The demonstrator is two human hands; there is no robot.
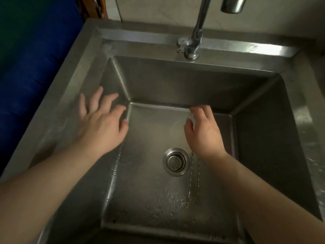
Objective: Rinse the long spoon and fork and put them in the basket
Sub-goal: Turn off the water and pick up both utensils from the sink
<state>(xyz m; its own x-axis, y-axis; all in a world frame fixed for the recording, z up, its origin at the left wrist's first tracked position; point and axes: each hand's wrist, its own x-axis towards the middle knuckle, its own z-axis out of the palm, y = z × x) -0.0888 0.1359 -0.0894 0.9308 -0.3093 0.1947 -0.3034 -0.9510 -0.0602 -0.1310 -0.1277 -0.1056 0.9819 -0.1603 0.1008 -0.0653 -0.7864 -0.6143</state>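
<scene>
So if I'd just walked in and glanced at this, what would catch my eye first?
Probably the two bare hands spread over a steel sink: the left hand at the basin's left wall, the right hand over the middle, both open. Next, the round drain strainer on the wet floor, with two thin, long-handled utensils lying beside it, and the tap at the back.

Left hand (101, 124) flat, fingers spread; right hand (204, 131) curled, blurred, seemingly empty.

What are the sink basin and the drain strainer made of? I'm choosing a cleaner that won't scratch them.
The square grey sink basin looks like brushed stainless steel: dull, streaky reflections. The round perforated drain strainer seems polished steel or chrome, with brighter ring glints.
</scene>
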